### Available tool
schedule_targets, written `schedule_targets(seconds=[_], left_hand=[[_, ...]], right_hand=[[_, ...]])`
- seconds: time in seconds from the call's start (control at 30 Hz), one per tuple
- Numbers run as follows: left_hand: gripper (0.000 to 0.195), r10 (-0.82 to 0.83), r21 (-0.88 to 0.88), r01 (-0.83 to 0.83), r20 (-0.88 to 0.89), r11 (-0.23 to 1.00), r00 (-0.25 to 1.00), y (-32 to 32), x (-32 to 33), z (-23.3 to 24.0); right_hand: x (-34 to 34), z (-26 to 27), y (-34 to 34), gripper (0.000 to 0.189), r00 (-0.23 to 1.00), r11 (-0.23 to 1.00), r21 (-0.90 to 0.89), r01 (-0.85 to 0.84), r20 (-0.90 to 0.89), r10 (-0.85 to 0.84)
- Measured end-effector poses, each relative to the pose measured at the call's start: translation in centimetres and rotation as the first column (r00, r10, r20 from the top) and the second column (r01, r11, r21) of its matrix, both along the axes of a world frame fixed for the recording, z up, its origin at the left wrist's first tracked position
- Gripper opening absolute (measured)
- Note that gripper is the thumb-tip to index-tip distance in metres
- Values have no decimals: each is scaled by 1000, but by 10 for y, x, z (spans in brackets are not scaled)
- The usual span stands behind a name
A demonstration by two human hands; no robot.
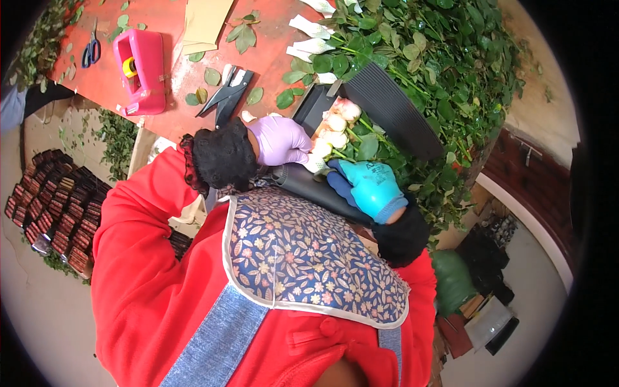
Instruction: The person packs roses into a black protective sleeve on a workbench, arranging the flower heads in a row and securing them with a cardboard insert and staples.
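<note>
My left hand (283, 140), in a thin purple glove, has its curled fingers against a rose head in a white mesh sleeve (316, 163). Facing it, my right hand (372, 181) wears a turquoise glove with dark blue fingers. Its fingers are closed at the base of that same sleeved rose, where the stem is mostly hidden. Just beyond are several pale pink and cream roses (337, 122), heads to the left and leafy stems to the right. They lie in a black holder (309, 104) with a ribbed black flap (394, 113) on its far side.
Leafy rose stems (435, 63) heap at the right, with white-sleeved heads (309, 27) at their left end. On the red table (179, 72) are a black stapler (229, 94), a pink tape dispenser (140, 72), scissors (91, 51), brown cardboard (205, 22) and loose leaves.
</note>
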State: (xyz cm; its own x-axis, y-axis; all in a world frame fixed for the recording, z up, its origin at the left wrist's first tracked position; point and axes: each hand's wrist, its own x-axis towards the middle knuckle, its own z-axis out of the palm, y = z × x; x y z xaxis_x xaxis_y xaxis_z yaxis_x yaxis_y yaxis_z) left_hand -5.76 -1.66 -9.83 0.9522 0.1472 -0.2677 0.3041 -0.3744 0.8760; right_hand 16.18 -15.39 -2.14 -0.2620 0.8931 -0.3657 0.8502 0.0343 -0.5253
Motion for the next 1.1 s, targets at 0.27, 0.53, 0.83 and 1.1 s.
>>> schedule_targets(seconds=[0.27, 0.53, 0.83, 1.1], left_hand=[[19, 108, -78, -93, 226, 993, 968, 9, -24, -26], [22, 174, -121, -188, -119, 975, 978, 49, -115, -2], [31, -228, 22, 423, -816, 906, 531, 0, -158, -21], [18, 129, 377, 3, -326, 926, 936, 12, -70, 50]], right_hand=[[7, -14, -8, 18, 1000, 989, -150, -2, 29, 7], [5, -9, -3, 17, 991, 990, -117, -83, 97, 95], [2, -7, 3, 16, 976, 976, -183, -118, 160, 148], [1, -4, -1, 18, 968, 980, -176, -89, 219, 127]])
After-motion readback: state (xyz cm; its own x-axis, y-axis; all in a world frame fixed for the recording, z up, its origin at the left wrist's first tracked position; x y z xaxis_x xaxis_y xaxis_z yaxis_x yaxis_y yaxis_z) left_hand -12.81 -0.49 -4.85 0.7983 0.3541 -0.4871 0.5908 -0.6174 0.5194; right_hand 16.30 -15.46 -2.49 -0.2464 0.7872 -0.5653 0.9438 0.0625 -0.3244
